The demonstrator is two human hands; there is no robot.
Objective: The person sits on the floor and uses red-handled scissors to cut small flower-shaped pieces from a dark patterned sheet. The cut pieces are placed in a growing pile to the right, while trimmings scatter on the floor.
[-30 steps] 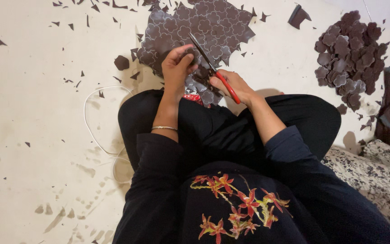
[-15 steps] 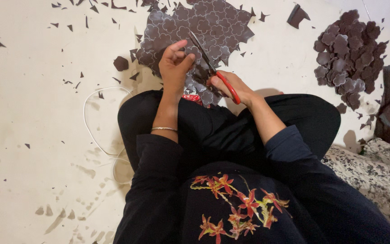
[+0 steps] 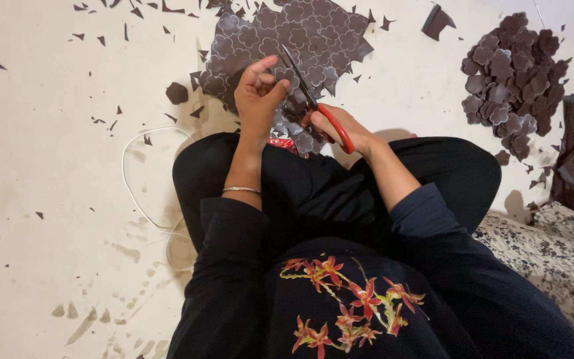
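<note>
Dark brown sheet embossed with flower shapes (image 3: 287, 40) lies at upper centre of the frame on the pale floor (image 3: 48, 199), its near edge over your lap. Going left to right: white cable (image 3: 131, 193) loops at left centre, small brown offcuts (image 3: 177, 93) scatter upper left. Your left hand (image 3: 257, 100) pinches the sheet's edge, fingers closed on it; keep that pinch close to the cut line so the material stays taut. Your right hand (image 3: 340, 129) is clamped on the red-handled scissors (image 3: 313, 106), blades pointing up-left into the sheet; follow the flower outline, turn the sheet rather than your wrist. Pile of cut brown flower pieces (image 3: 509, 73) sits upper right, well apart.
</note>
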